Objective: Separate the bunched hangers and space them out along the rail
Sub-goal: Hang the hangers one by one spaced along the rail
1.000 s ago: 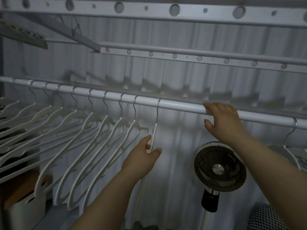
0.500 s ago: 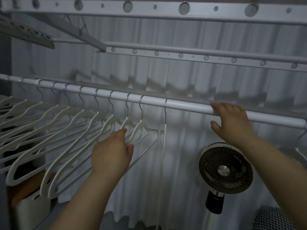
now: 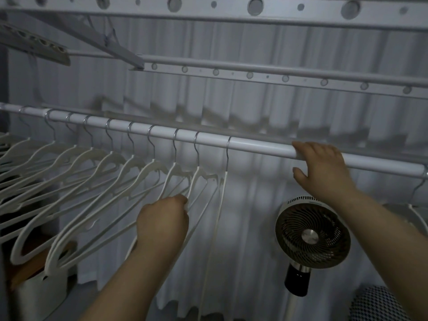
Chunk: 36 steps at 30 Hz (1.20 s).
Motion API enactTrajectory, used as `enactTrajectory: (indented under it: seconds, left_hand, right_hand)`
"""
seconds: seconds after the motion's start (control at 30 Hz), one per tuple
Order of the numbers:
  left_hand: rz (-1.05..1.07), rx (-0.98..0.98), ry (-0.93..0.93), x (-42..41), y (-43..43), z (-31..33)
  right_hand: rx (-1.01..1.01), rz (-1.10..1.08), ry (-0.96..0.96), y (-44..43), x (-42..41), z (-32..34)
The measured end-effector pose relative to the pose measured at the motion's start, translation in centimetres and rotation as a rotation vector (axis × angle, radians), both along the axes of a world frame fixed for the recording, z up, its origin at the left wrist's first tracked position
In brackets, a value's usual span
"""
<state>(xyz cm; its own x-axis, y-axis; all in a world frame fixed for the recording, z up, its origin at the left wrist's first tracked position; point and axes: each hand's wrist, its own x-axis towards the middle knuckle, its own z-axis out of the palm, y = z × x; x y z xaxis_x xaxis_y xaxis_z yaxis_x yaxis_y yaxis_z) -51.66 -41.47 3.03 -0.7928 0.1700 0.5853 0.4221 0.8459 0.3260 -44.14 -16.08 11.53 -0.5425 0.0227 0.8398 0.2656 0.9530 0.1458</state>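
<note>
A white rail (image 3: 259, 145) runs from upper left down to the right. Several white hangers (image 3: 76, 179) with metal hooks hang in a row along its left half. The rightmost of the row (image 3: 218, 205) hangs edge-on, a short gap from the others. My left hand (image 3: 162, 222) grips the lower arm of the second hanger from the right (image 3: 199, 179), fingers curled round it. My right hand (image 3: 322, 169) rests on the rail to the right of the row, fingers over its top. Another hanger (image 3: 416, 212) hangs at the far right edge.
A round fan (image 3: 311, 235) on a stand sits below my right arm. A white pleated curtain (image 3: 254, 107) hangs behind the rail. Perforated metal bars (image 3: 254, 75) cross above it. A pale bin (image 3: 41, 295) stands at the lower left and a patterned object (image 3: 375, 306) at the lower right.
My left hand let go of the rightmost hanger, moved left and took hold of the one beside it. The right hand stayed on the rail.
</note>
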Motion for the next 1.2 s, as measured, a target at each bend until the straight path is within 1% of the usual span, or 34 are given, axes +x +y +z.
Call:
enactTrajectory:
  seconds: [0.1, 0.17, 0.23, 0.37, 0.6, 0.67, 0.8, 0.87, 0.93, 1.03, 1.07, 1.2]
  left_hand:
    - [-0.027, 0.05, 0.052, 0.0, 0.2, 0.0]
    - [-0.038, 0.025, 0.088, 0.1, 0.1, 0.2]
    - [-0.058, 0.034, 0.047, 0.0, 0.4, -0.1]
    - [-0.075, 0.056, 0.056, -0.2, 0.4, -0.3]
    - [-0.135, 0.184, 0.042, 1.0, -0.3, 1.1]
    - [-0.145, 0.241, 0.076, 1.4, -0.4, 1.7]
    - [-0.234, 0.336, 0.226, 3.7, 0.5, 2.8]
    - [-0.303, 0.367, 0.243, 5.5, 1.8, 3.4]
    - [-0.397, 0.427, 0.216, 7.6, 3.4, 3.7]
    - [-0.53, 0.55, 0.064, 10.6, 7.2, 3.3]
    - [-0.563, 0.553, 0.03, 11.6, 8.9, 2.9]
    - [-0.724, 0.41, -0.161, 15.9, 16.0, -0.3]
  right_hand:
    - [0.012, 0.0, 0.001, 0.1, 0.0, 0.0]
    - [0.01, 0.001, 0.002, 0.1, 0.0, 0.0]
    - [0.01, 0.003, 0.002, 0.2, 0.0, 0.0]
    - [-0.003, 0.009, -0.019, 0.3, 0.1, 0.0]
    - [-0.033, 0.006, -0.058, 0.5, 0.6, 0.2]
    - [-0.045, 0.005, -0.076, 0.6, 1.0, 0.2]
    - [-0.091, -0.006, -0.144, 1.2, 3.1, 0.8]
    - [-0.085, -0.012, -0.165, 2.0, 4.7, 1.2]
    - [-0.078, -0.023, -0.19, 3.1, 6.6, 1.7]
    - [-0.082, -0.019, -0.223, 5.7, 9.8, 2.2]
    - [-0.086, -0.031, -0.237, 6.7, 10.9, 2.4]
    - [-0.133, -0.085, -0.267, 11.8, 15.0, 2.1]
